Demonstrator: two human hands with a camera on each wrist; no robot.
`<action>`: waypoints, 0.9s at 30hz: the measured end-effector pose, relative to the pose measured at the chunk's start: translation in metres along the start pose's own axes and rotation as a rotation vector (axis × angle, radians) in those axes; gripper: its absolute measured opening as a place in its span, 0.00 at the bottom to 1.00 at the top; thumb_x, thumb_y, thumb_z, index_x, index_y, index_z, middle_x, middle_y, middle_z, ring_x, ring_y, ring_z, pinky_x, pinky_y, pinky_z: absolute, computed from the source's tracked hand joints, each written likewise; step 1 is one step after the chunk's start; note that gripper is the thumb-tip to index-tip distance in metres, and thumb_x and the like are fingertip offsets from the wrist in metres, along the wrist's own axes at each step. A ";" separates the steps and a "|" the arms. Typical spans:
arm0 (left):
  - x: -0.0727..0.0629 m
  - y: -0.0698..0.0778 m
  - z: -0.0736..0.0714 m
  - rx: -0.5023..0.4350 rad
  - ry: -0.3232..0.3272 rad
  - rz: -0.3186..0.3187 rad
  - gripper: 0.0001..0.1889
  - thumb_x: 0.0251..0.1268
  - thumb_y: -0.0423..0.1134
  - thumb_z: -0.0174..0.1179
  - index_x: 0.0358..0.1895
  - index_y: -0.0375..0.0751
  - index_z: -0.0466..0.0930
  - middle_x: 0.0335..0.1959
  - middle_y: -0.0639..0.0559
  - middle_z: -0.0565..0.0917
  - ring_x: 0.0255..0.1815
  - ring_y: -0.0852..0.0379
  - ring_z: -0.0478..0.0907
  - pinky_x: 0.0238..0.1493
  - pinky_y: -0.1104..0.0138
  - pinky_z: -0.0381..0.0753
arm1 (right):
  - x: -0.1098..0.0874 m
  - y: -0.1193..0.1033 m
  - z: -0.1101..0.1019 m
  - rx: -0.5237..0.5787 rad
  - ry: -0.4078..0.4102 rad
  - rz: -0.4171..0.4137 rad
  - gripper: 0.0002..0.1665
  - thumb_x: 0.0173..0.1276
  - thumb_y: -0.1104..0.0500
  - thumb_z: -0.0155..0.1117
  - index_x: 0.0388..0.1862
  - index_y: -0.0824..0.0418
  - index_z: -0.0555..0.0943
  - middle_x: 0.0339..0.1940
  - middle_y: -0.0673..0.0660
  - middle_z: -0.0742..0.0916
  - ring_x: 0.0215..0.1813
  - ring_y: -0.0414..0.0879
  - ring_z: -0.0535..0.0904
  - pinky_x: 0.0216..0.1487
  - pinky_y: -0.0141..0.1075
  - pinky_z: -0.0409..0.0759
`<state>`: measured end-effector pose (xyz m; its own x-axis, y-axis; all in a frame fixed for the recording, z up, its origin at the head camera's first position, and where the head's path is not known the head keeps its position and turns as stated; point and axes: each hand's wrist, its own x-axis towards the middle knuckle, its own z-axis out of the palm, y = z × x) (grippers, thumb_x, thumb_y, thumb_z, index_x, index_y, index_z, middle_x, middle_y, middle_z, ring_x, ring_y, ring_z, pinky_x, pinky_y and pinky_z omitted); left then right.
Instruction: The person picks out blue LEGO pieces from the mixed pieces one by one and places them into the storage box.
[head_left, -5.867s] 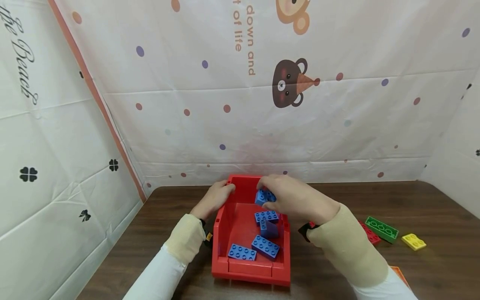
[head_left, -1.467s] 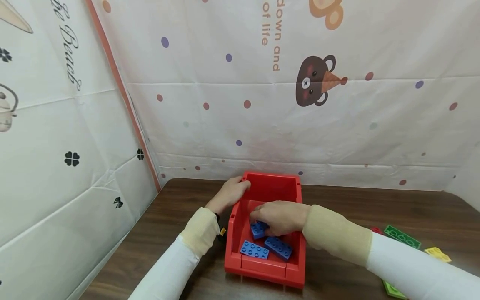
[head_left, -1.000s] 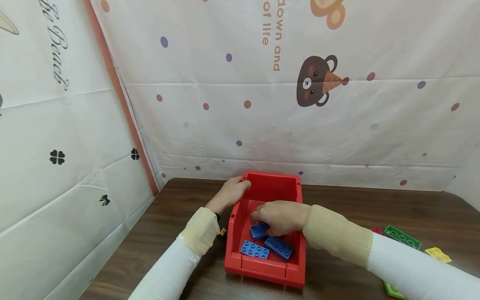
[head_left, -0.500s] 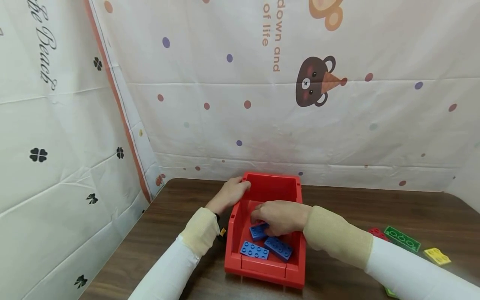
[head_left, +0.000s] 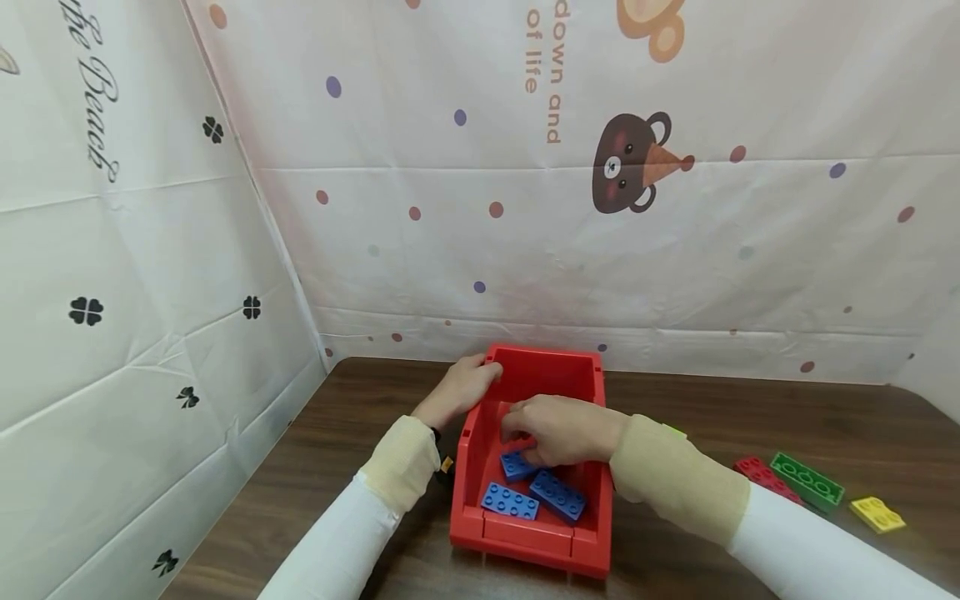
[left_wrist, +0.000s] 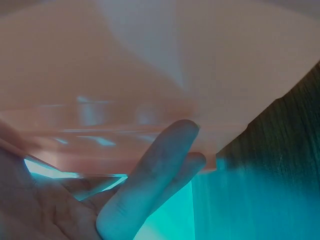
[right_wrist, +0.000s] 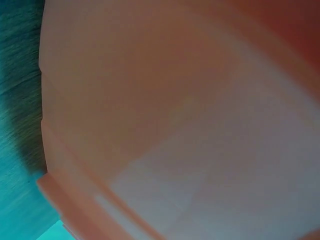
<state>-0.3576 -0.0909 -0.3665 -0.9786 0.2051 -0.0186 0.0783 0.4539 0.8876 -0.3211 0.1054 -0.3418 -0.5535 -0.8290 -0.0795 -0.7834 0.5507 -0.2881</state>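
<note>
A red plastic bin (head_left: 525,546) stands on the table, with blue toy building bricks inside. My left hand (head_left: 459,388) grips its left wall near the back corner, thumb over the rim. Inside the bin, my right hand (head_left: 558,429) reaches down with curled fingers, its thumb overlapping one blue brick (head_left: 515,467). I cannot tell whether the right hand holds a brick, as its palm side is hidden. Two more blue eight-stud bricks lie near the front: a flat one (head_left: 510,501) and a slanted one (head_left: 557,495). The left wrist view shows the left fingers (left_wrist: 165,160) against the bin's outer wall.
Right of the bin on the brown wooden table (head_left: 675,550) lie a red brick (head_left: 768,478), a green brick (head_left: 807,482) and a yellow brick (head_left: 877,515). A small bright green piece (head_left: 674,430) shows behind the right sleeve. A printed white sheet (head_left: 420,258) hangs behind the table.
Since the oldest frame, the right hand, which held up a blue brick, has gone lower into the bin. It has lately risen slightly. The left hand keeps its grip on the bin.
</note>
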 end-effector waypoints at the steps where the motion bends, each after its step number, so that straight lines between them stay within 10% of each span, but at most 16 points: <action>1: 0.000 0.000 0.000 0.003 0.001 0.001 0.16 0.77 0.42 0.48 0.52 0.33 0.78 0.50 0.35 0.86 0.48 0.35 0.86 0.41 0.57 0.90 | 0.000 0.000 0.000 0.007 0.004 -0.003 0.19 0.65 0.61 0.79 0.54 0.57 0.87 0.46 0.49 0.89 0.47 0.43 0.85 0.53 0.35 0.85; 27: 0.000 0.000 0.000 0.021 0.016 0.009 0.16 0.79 0.42 0.48 0.55 0.36 0.80 0.41 0.45 0.86 0.32 0.52 0.87 0.37 0.60 0.90 | -0.012 0.006 -0.001 0.141 0.295 -0.025 0.19 0.69 0.59 0.75 0.58 0.58 0.87 0.53 0.51 0.89 0.53 0.46 0.86 0.55 0.44 0.87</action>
<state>-0.3579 -0.0911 -0.3664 -0.9807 0.1954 -0.0035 0.0906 0.4703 0.8778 -0.3190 0.1183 -0.3420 -0.6085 -0.7671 0.2033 -0.7625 0.4942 -0.4176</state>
